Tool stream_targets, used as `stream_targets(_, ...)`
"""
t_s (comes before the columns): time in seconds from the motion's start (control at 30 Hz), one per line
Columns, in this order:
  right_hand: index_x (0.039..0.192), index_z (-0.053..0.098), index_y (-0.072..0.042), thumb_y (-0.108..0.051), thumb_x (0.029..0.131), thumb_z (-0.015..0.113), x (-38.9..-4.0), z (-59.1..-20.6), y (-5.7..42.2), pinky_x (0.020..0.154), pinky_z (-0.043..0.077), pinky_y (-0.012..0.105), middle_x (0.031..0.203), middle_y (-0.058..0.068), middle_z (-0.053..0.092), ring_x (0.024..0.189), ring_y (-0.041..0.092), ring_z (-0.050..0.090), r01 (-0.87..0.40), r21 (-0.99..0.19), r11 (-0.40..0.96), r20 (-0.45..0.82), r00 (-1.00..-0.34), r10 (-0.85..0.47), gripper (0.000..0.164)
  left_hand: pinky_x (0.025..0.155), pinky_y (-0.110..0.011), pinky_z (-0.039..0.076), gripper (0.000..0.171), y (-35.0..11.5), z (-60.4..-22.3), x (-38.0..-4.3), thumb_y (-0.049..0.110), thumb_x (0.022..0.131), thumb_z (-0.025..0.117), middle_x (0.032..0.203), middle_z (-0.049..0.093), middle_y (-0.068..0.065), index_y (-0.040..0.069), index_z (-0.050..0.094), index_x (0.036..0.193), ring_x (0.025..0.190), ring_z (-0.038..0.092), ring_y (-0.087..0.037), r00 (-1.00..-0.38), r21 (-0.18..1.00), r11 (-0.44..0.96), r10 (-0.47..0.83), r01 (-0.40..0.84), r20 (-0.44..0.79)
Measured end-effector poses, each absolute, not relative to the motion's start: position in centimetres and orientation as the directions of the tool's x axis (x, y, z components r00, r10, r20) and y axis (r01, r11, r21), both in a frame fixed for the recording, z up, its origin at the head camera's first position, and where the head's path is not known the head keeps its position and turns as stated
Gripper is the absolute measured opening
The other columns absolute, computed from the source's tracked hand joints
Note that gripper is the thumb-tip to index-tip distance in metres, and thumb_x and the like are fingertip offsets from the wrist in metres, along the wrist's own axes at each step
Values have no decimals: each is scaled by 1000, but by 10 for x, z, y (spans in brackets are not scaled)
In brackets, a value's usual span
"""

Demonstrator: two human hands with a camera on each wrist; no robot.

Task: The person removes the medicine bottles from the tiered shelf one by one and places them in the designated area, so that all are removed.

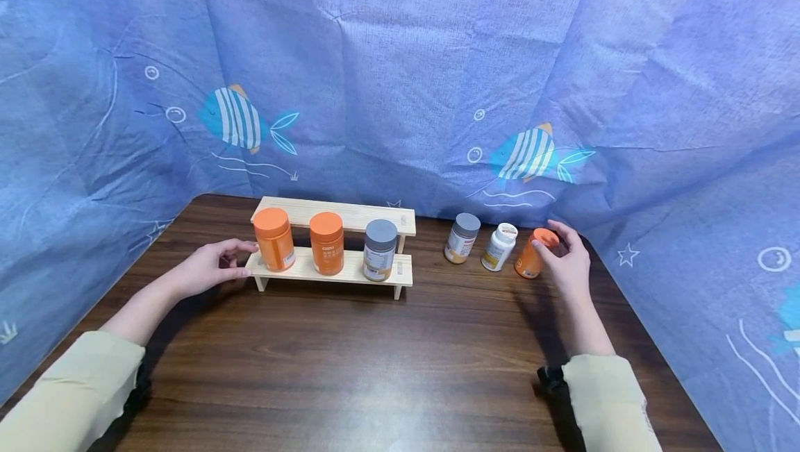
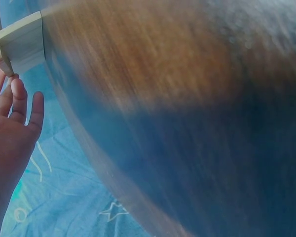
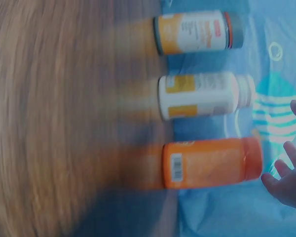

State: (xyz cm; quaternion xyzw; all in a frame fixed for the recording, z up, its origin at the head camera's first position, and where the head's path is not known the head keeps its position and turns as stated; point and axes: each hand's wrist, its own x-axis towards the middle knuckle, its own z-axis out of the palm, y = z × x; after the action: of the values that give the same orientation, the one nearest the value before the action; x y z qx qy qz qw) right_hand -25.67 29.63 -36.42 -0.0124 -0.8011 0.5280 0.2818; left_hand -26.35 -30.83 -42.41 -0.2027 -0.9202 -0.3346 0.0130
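A two-step wooden rack (image 1: 331,271) stands on the table. On its lower step are two orange bottles, the left one (image 1: 273,240) and the middle one (image 1: 327,244), and a grey-lidded bottle (image 1: 379,250). My left hand (image 1: 209,268) holds the left end of that step between thumb and fingers; in the left wrist view its fingertips meet the wooden board (image 2: 24,42). To the right, my right hand (image 1: 569,261) spreads its thumb and fingers about the lid of another orange bottle (image 1: 530,260). The right wrist view shows those fingers close to the orange lid (image 3: 253,158).
Left of that orange bottle stand a white bottle (image 1: 496,252) and another grey-lidded bottle (image 1: 459,244), both upright on the dark wooden table (image 1: 375,355). The rack's upper step (image 1: 337,214) bears nothing. A blue curtain (image 1: 400,91) with fish prints hangs behind the table.
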Motion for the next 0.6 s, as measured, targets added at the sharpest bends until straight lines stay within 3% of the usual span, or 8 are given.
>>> stream_targets(0.07,126,54,5,1,80,70,-253,-360,290,97,43,28,129,20,53,102,1,52,-269,-850,452,435,-844,314,49,58,-24,37,42,-308,-424,-263,22,84,72,77,52,-1,4,59,119,67,45,-8,-918,609,696,365,381,158)
stream_targets(0.23,127,52,5,0,80,70,-249,-353,280,103,36,49,131,22,51,122,24,48,-292,-844,449,445,-849,284,50,57,-24,37,41,-309,-425,-264,22,84,72,78,53,-1,4,60,118,67,45,-8,-915,603,697,367,388,166)
stream_targets(0.3,128,52,5,0,81,70,-247,-350,276,103,35,50,131,22,50,124,29,45,-298,-846,442,443,-855,271,50,57,-24,37,41,-309,-425,-264,22,84,73,78,53,-1,4,60,118,67,45,-8,-915,605,693,367,391,170)
stream_targets(0.43,129,51,3,0,82,69,-242,-345,266,104,35,49,132,20,50,123,24,45,-296,-853,430,430,-866,255,51,57,-24,37,41,-309,-426,-265,21,84,72,79,53,-1,4,59,119,67,45,-8,-913,607,690,369,394,174)
stream_targets(0.6,129,51,4,1,83,68,-238,-340,253,105,33,50,134,20,50,128,28,42,-327,-847,418,440,-873,209,50,57,-24,37,41,-309,-425,-265,22,84,72,78,52,-1,4,60,118,67,45,-8,-914,603,694,368,393,172)
